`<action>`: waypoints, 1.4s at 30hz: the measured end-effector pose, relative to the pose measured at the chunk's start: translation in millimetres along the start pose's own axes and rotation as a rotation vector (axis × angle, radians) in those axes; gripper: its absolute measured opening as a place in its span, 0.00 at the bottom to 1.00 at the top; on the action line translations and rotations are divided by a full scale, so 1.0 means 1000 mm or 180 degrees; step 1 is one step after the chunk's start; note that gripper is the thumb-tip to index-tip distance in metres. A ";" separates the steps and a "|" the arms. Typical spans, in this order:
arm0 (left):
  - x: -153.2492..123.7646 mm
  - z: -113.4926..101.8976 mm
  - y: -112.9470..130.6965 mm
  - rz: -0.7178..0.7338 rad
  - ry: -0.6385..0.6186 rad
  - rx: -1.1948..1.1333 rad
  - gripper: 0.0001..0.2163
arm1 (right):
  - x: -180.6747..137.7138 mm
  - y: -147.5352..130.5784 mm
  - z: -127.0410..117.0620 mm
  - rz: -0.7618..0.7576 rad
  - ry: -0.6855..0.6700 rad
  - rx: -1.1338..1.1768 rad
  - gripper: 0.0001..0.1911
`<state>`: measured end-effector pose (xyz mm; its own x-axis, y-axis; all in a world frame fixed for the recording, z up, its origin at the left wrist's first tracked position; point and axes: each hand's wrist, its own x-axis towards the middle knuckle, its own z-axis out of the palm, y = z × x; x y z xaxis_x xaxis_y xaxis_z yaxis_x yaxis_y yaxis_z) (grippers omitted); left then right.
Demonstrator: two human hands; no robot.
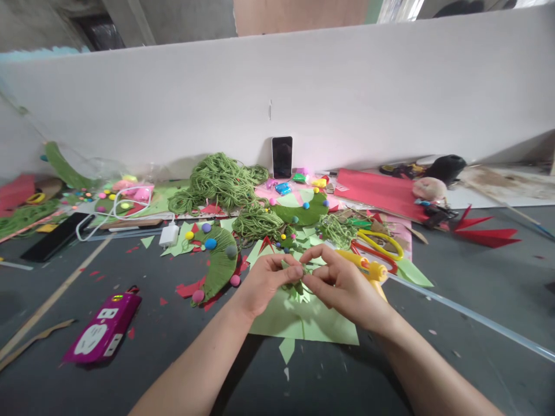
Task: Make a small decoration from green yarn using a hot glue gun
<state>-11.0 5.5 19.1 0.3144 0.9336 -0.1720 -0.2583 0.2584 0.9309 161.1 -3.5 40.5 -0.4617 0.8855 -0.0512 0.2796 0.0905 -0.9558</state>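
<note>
My left hand [266, 284] is closed in a pinch on a small green piece [295, 285], perhaps paper or yarn; the fingers hide much of it. Close against its fingertips, my right hand [342, 284] pinches at the same piece. Both hands hover over a light green paper sheet [303, 325]. Just beyond them are small pompoms and cut green scraps. Left of my hands lies a green yarn-wrapped curved shape [222, 263] with coloured pompoms. Beside my right hand rests a yellow glue gun [370, 268], partly covered by the hand.
A heap of green yarn [217, 182] and an upright phone [282, 157] stand by the white partition [277, 75]. Yellow-handled scissors [384, 242] lie right, near a clear glue stick [472, 315] and red card [381, 192]. A purple power strip [104, 328] sits front left.
</note>
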 end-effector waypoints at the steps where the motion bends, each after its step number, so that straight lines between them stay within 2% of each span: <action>1: 0.000 0.000 0.001 -0.0026 -0.0012 0.0014 0.10 | 0.000 0.000 0.000 0.0004 -0.0005 0.0010 0.09; 4: 0.000 -0.001 0.002 -0.0058 -0.0115 0.0032 0.11 | 0.000 0.001 0.000 0.0035 -0.0053 0.0055 0.13; 7: 0.000 0.000 0.001 -0.0037 -0.0153 -0.0071 0.10 | 0.000 0.001 0.000 0.0074 -0.0142 0.0200 0.22; 10: 0.000 0.001 -0.001 -0.0095 -0.0104 -0.0208 0.10 | -0.001 0.001 -0.001 0.0088 -0.0184 0.0366 0.28; 16: -0.001 0.004 -0.002 -0.0349 0.0193 -0.0730 0.11 | 0.001 0.000 -0.001 -0.0062 -0.0163 0.0634 0.32; 24: -0.001 0.008 -0.003 -0.0123 0.0318 -0.0989 0.12 | 0.004 0.002 0.010 -0.0074 -0.0121 0.1324 0.30; 29: -0.001 0.010 -0.004 0.0193 0.0417 -0.0814 0.09 | 0.006 0.003 0.013 0.0042 -0.0112 0.1285 0.31; 42: -0.001 0.009 -0.006 0.0358 0.0494 -0.0657 0.08 | 0.007 0.004 0.014 0.0055 -0.0050 0.1157 0.29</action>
<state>-1.6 1.2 16.5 0.1337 0.9820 -0.1333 -0.4692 0.1812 0.8643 147.2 -3.3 32.7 -0.4732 0.8782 -0.0700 -0.0288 -0.0948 -0.9951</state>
